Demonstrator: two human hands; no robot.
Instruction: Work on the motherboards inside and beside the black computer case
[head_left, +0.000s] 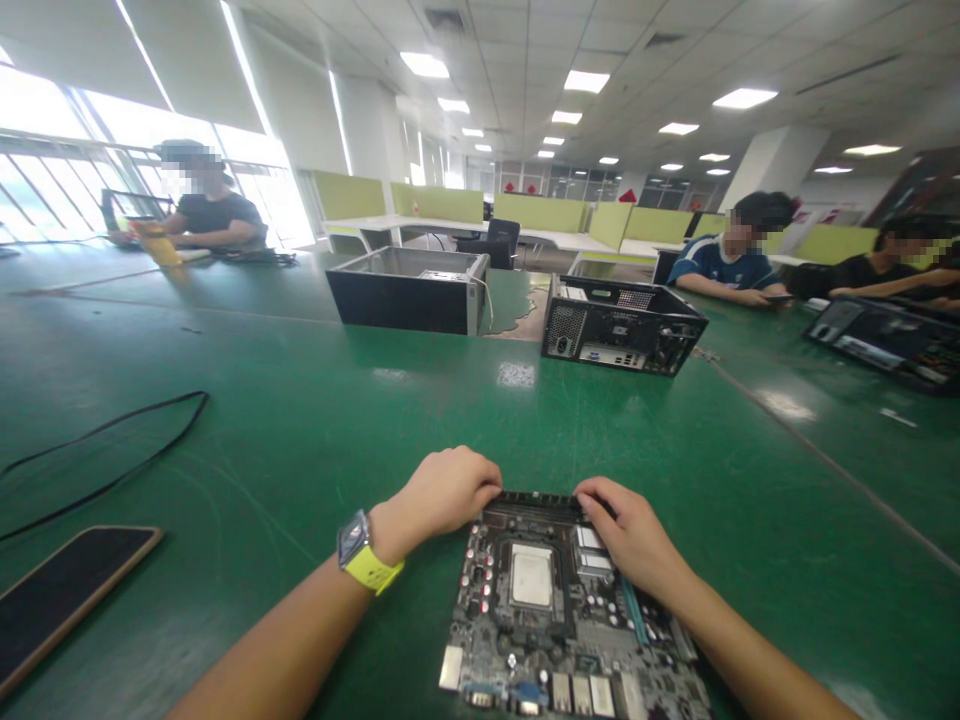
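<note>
A motherboard [540, 638] lies flat on the green table in front of me, with a silver processor [532, 576] in its socket. Along its far edge runs a dark memory stick [537, 496] at the memory slots. My left hand [444, 490] has its fingers closed at the stick's left end. At the right end, the fingers of my right hand [626, 525] are pinched together, thumb toward the board. Whether the stick is fully seated in the slot I cannot tell. A watch with a yellow strap [370, 568] is on my left wrist.
Two computer cases, one [409, 300] at centre and one [619, 335] to its right, stand beyond the board. A phone [64, 600] and a black cable [112, 425] lie at left. Several people sit around the table; another case [889, 340] lies far right.
</note>
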